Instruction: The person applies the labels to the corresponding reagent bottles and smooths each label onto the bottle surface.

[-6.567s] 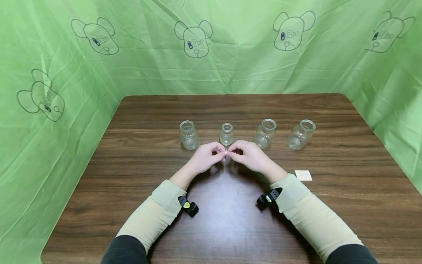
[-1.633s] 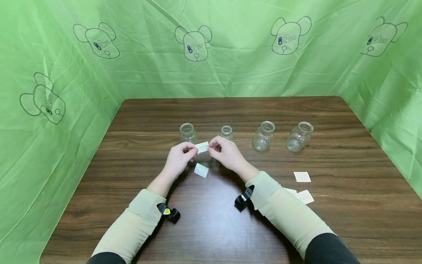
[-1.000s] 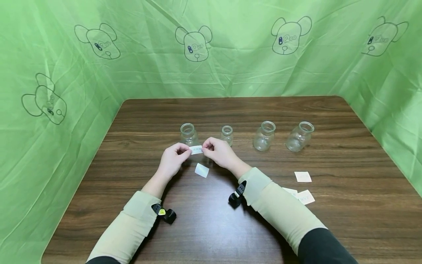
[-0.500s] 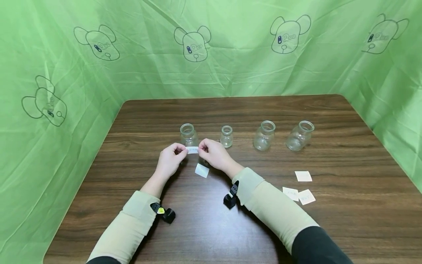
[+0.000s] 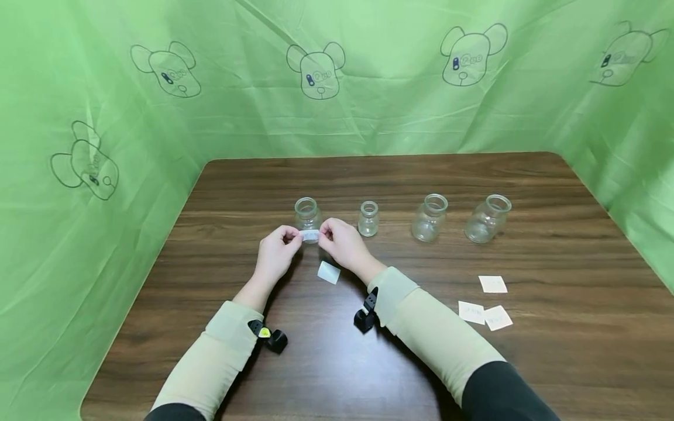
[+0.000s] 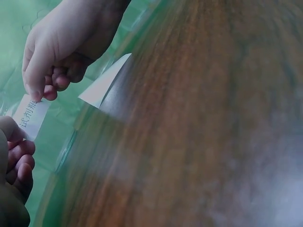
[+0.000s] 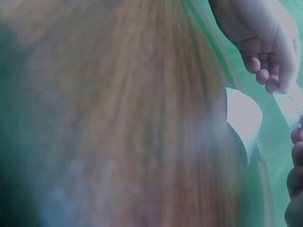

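Observation:
In the head view my left hand (image 5: pixel 275 251) pinches one end of a small white label (image 5: pixel 309 235), and the fingertips of my right hand (image 5: pixel 344 242) pinch its other end. The label is stretched level and overlaps the lower front of the leftmost glass jar (image 5: pixel 306 210). Dark written characters show on the label (image 6: pixel 31 116) in the left wrist view. Below it, a slightly curled white paper piece (image 5: pixel 329 272) lies on the table; it also shows as a bent paper piece (image 7: pixel 244 116) in the right wrist view.
Right of the held label stand a smaller glass jar (image 5: pixel 368 221) and two larger glass jars, one (image 5: pixel 429 219) beside the other (image 5: pixel 487 221). Three white slips lie near the right sleeve: a plain one (image 5: pixel 492 284) and two with faint writing, one (image 5: pixel 471 313) touching the other (image 5: pixel 498 317).
Both hands have moved left from before the small jar to the leftmost jar, spreading the label between them. A paper piece now lies below. The right sleeve has shifted left, baring two slips.

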`<state>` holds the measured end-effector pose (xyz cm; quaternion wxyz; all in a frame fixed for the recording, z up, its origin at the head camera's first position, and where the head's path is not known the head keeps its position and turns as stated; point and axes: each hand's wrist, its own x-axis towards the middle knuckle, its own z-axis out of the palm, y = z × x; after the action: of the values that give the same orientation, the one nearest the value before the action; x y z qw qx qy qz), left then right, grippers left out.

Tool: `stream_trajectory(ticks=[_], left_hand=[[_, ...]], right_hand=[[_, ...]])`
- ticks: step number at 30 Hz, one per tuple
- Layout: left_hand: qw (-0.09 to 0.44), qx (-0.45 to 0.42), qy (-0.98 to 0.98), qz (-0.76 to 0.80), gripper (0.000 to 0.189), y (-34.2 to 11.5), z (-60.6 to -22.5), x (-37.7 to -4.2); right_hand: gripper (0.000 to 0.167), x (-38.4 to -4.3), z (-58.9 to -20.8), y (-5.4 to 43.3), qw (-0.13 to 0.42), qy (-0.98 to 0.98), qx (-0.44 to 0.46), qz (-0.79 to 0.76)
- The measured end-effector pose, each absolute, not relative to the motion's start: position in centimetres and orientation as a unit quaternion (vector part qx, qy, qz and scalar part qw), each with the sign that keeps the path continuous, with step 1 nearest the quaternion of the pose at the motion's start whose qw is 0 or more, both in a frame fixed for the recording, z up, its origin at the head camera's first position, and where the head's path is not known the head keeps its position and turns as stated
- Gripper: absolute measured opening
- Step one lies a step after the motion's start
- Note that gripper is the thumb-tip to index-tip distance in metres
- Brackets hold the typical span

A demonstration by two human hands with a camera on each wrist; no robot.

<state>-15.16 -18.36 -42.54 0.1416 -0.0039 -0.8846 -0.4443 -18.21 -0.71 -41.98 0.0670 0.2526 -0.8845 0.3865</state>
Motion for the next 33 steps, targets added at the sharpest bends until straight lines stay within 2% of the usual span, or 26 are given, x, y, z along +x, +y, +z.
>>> stream_trajectory(ticks=[15, 29, 33], left_hand=[[0.166, 0.007, -0.875, -0.455, 0.007, -18.27, -43.14, -15.65], [0.163, 0.006, -0.869, -0.467, 0.010, -18.50, -43.15, -16.01], [0.170, 0.004, -0.858, -0.485, 0.022, -18.77, -42.79, -15.91]], right_hand=[[0.004, -18.43, -42.35, -0.88, 0.073, -0.887, 0.244, 0.386], [0.005, -18.75, -42.42, -0.70, 0.088, -0.886, 0.225, 0.397], [0.022, -18.69, -42.14, -0.50, 0.087, -0.876, 0.218, 0.421]])
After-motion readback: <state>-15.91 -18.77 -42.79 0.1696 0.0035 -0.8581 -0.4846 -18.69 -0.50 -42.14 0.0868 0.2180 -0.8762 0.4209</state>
